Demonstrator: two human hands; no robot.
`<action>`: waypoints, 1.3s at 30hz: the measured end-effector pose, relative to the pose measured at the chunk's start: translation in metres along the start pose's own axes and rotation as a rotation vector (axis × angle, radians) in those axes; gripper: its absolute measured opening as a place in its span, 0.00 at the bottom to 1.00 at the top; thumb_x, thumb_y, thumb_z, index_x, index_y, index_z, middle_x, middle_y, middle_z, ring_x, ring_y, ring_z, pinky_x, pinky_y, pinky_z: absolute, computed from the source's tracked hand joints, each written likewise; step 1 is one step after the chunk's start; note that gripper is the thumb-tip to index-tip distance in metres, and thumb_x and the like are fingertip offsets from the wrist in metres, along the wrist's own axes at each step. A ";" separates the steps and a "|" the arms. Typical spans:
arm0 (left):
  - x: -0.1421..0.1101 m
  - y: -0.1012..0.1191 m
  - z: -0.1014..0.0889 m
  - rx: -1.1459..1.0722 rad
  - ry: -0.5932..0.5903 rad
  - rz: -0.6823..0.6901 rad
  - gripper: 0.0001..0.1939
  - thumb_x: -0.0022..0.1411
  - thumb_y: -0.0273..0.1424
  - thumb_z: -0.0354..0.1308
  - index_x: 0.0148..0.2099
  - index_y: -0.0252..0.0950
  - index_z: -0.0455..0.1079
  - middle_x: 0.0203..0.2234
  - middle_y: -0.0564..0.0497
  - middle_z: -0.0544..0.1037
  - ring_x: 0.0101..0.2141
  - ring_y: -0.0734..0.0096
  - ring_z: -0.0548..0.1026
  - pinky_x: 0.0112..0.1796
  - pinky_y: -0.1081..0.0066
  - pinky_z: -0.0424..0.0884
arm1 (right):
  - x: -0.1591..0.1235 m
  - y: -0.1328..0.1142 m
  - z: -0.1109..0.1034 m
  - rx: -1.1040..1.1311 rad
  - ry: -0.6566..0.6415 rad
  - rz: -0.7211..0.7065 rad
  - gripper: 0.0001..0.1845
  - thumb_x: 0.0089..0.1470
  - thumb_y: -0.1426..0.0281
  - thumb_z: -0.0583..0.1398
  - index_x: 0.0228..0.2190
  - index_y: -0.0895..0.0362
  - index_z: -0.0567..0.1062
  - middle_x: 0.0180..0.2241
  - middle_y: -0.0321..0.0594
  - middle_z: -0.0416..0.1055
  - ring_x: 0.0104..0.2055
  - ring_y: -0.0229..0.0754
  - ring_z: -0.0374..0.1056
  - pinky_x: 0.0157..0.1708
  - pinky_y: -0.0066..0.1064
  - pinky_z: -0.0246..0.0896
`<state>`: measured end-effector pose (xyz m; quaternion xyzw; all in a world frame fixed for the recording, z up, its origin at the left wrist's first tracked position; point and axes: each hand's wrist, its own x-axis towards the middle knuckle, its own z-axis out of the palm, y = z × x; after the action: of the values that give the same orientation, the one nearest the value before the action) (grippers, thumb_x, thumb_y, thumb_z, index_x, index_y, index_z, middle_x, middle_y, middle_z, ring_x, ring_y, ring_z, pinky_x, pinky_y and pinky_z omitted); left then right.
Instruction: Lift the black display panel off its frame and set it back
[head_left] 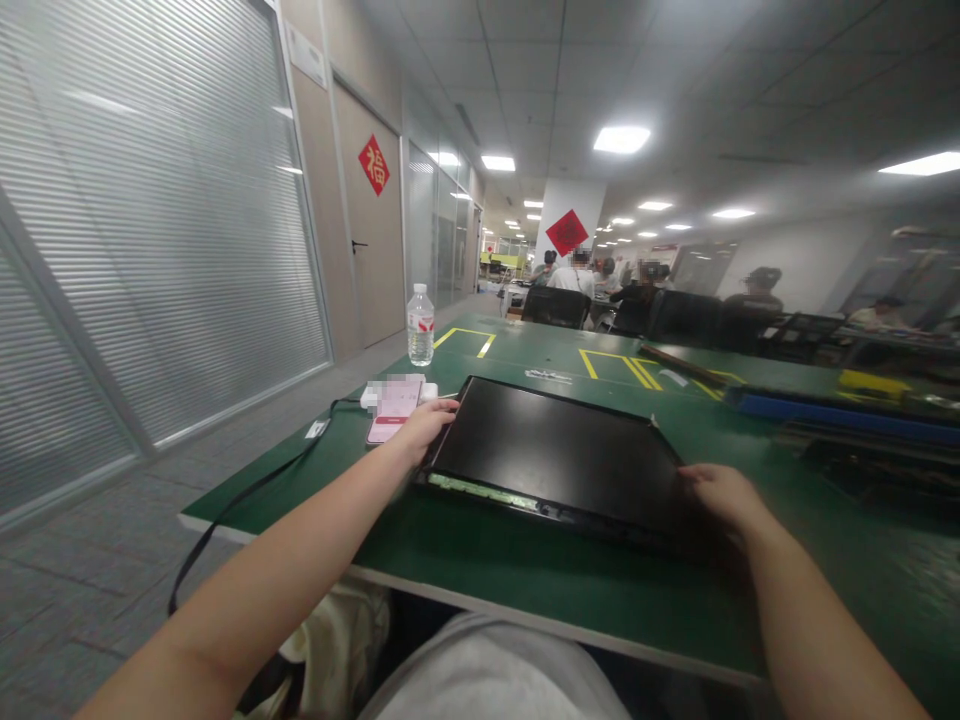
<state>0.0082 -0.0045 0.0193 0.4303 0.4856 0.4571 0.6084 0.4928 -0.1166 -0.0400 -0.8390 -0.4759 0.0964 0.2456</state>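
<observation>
A flat black display panel (555,450) lies on the green table (465,550) in front of me, with a strip of exposed circuit board along its near edge. My left hand (424,425) rests on the panel's left edge, fingers curled against it. At the panel's right near corner my right hand (720,492) grips the edge, fingers bent over it.
A pink phone (394,408) lies on a white charger with a black cable (247,490) running off the table's left edge. A water bottle (421,325) stands behind it. Blue and black panels (840,410) are stacked at the right. Several people sit at the far end.
</observation>
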 end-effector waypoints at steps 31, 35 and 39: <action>0.001 -0.011 -0.006 0.067 -0.173 0.014 0.25 0.44 0.21 0.67 0.48 0.34 0.74 0.29 0.47 0.83 0.30 0.59 0.81 0.33 0.63 0.77 | -0.005 -0.005 -0.003 -0.023 -0.023 0.016 0.16 0.43 0.70 0.62 0.36 0.52 0.84 0.36 0.45 0.80 0.39 0.48 0.75 0.38 0.32 0.67; 0.001 -0.010 -0.007 0.115 -0.164 0.024 0.24 0.45 0.22 0.67 0.47 0.35 0.75 0.30 0.48 0.83 0.31 0.59 0.81 0.33 0.62 0.77 | -0.005 -0.006 -0.003 -0.042 0.005 0.000 0.16 0.43 0.70 0.62 0.36 0.52 0.84 0.36 0.44 0.80 0.38 0.48 0.75 0.38 0.32 0.67; 0.001 -0.011 -0.007 0.154 -0.155 0.061 0.22 0.45 0.22 0.67 0.45 0.34 0.76 0.29 0.48 0.83 0.31 0.59 0.81 0.34 0.63 0.77 | -0.006 -0.007 -0.002 -0.047 0.008 -0.006 0.17 0.42 0.71 0.62 0.36 0.52 0.84 0.37 0.44 0.80 0.39 0.48 0.75 0.38 0.31 0.67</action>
<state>0.0030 -0.0049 0.0075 0.5243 0.4574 0.4021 0.5951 0.4854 -0.1196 -0.0349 -0.8435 -0.4796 0.0812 0.2278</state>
